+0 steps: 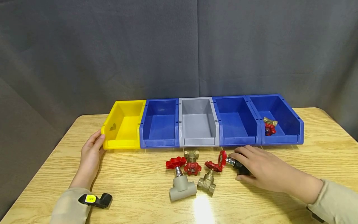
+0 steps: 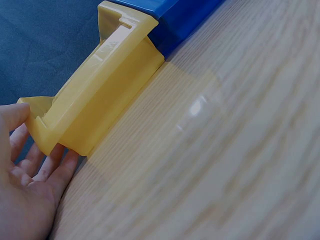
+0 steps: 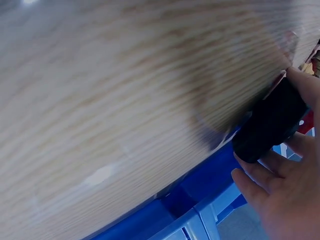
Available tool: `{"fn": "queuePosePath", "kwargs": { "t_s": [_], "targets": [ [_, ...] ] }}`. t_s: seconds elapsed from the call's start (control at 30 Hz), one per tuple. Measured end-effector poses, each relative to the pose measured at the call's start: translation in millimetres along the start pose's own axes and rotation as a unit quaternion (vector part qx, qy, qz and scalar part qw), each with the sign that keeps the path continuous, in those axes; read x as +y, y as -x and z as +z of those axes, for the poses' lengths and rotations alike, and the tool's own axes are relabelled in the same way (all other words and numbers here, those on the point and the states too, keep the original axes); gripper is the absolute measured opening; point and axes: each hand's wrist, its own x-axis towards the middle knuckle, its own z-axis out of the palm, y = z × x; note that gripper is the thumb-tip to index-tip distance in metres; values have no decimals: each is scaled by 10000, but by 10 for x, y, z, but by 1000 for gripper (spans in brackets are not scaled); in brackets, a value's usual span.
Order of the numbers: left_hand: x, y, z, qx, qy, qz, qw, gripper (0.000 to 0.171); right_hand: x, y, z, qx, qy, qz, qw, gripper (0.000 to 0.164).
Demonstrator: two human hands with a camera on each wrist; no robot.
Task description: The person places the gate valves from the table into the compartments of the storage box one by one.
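My left hand (image 1: pixel 90 152) holds the front left corner of the yellow bin (image 1: pixel 121 144); in the left wrist view the thumb lies at its rim and the fingers beside and below. On the right, my right hand (image 1: pixel 264 169) grips a black valve with a red handwheel (image 1: pixel 222 159), its black body (image 3: pixel 270 120) between thumb and fingers in the right wrist view. Left of it on the table lie a brass valve (image 1: pixel 207 183) with a red wheel, a grey plastic tee-shaped valve (image 1: pixel 181 188) with a red wheel, and another brass valve (image 1: pixel 191 160).
To the right of the yellow bin stand a blue bin (image 1: pixel 159 143), a grey bin (image 1: pixel 199 142) and two more blue bins. The far right blue bin (image 1: pixel 282 139) holds a brass valve with a red wheel (image 1: pixel 270 127). A dark grey curtain (image 1: pixel 167 46) hangs behind.
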Motion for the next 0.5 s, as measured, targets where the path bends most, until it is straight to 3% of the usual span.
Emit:
{"fn": "queuePosePath", "kwargs": {
  "t_s": [0.2, 0.5],
  "targets": [
    [-5, -14, 1, 26, 66, -74, 9999, 65, -5, -7, -17, -108, -32, 141, 9998, 59],
    [-11, -27, 3, 54, 52, -143, 9999, 63, -10, -27, -39, 54, 77, 179, 9998, 57]
  ]
}}
